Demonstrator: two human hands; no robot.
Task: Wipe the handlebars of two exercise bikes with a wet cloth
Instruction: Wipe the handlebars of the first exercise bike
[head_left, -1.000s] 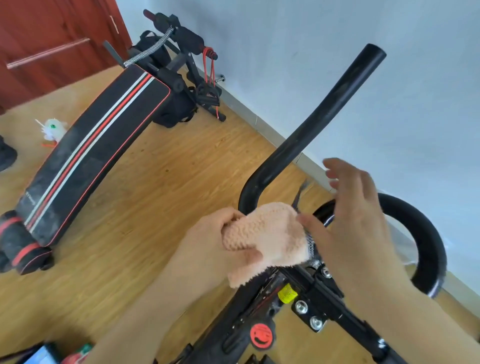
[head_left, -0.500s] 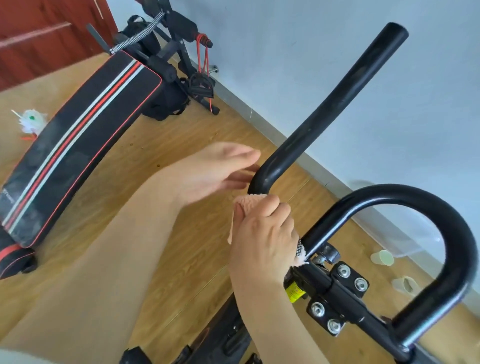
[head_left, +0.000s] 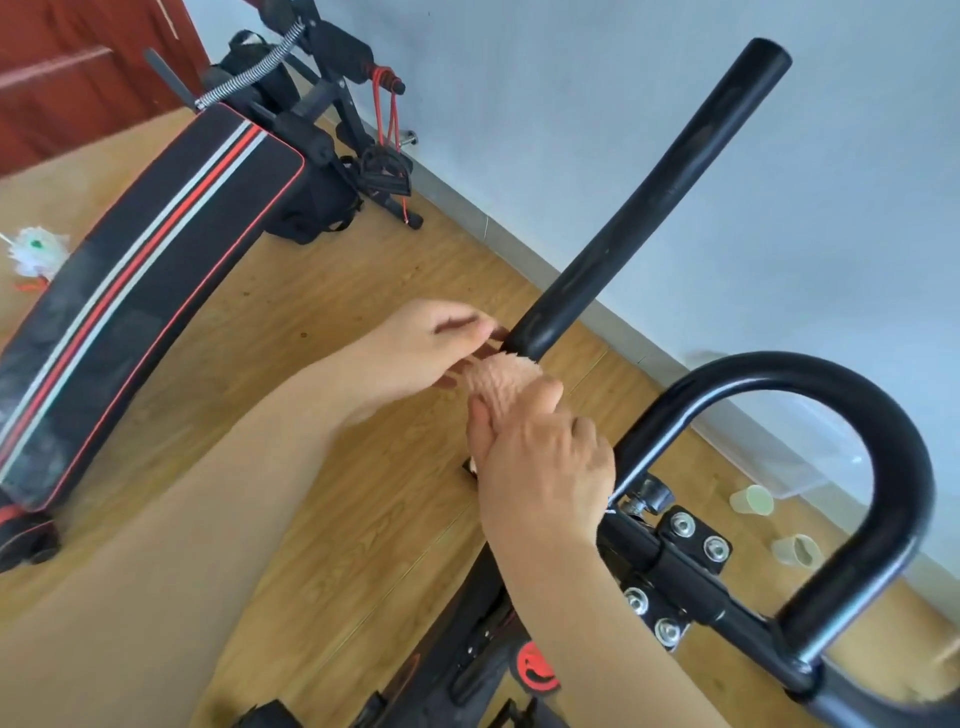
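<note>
Far left, on the wood floor (head_left: 322, 291): a black sit-up bench (head_left: 130, 291) with red and white stripes lies at an angle, well apart from the bike; a small white tufted object (head_left: 36, 252) sits just beside its left edge.

Centre: the left hand (head_left: 415, 348) reaches in from the left, fingers extended and slightly spread, tips at the lower end of the straight handlebar arm (head_left: 649, 202). Motion blur there; cannot tell whether they touch the bar or the cloth.

Just right of it, the right hand (head_left: 540, 462) is closed around the pink cloth (head_left: 501, 376), pressing it against the bend where the straight arm leaves the stem. The cloth bunches out above the thumb, touching the bar.

Handling judgement: the cloth is soft, fluffy and light and wraps to the tube readily; if wet, it should slide over the smooth black coating. The bar is rigid and fixed, so no bracing looks needed. Best hold: cloth wrapped around the tube in a closed fist, drawn up toward the free end.

Right: the looped handlebar arm (head_left: 810, 410) curves over the bolted clamp (head_left: 691, 566); no cloth on it. Two pale cups (head_left: 750, 500) lie by the wall (head_left: 623, 104).
</note>
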